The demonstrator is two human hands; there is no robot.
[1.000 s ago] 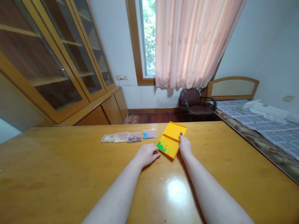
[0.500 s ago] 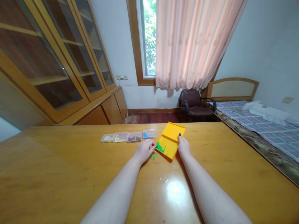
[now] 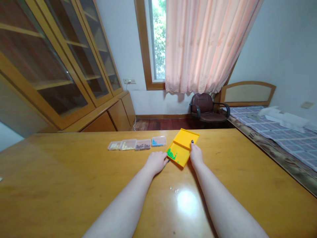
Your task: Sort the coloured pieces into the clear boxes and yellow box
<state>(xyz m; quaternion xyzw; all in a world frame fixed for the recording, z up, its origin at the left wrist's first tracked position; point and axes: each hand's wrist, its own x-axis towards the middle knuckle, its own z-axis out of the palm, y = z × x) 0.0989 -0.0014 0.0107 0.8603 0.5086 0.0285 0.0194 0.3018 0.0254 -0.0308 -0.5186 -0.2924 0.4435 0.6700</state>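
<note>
An opened yellow plastic case (image 3: pixel 182 155) lies tilted on the table, its two halves folded out. Small green pieces (image 3: pixel 170 154) are heaped in the left corner of its nearer half, with a few scattered beside them. My right hand (image 3: pixel 196 154) grips the case by its right edge, thumb on top. Against the case's left corner, my left hand (image 3: pixel 157 162) rests low over the tabletop with its fingers bent together. A bit of green shows under those fingers; what they hold, if anything, is hidden.
Behind my left hand a row of clear boxes stands on the wooden table (image 3: pixel 74 178): one with blue pieces (image 3: pixel 158 142), one with dark pieces (image 3: pixel 143 145), two with pale pieces (image 3: pixel 127 144). Beyond the table are a chair (image 3: pixel 206 107), a bed and a cabinet.
My left hand has come slightly nearer and to the right, now covering the loose green pieces on the table. The case has shifted slightly in my right hand.
</note>
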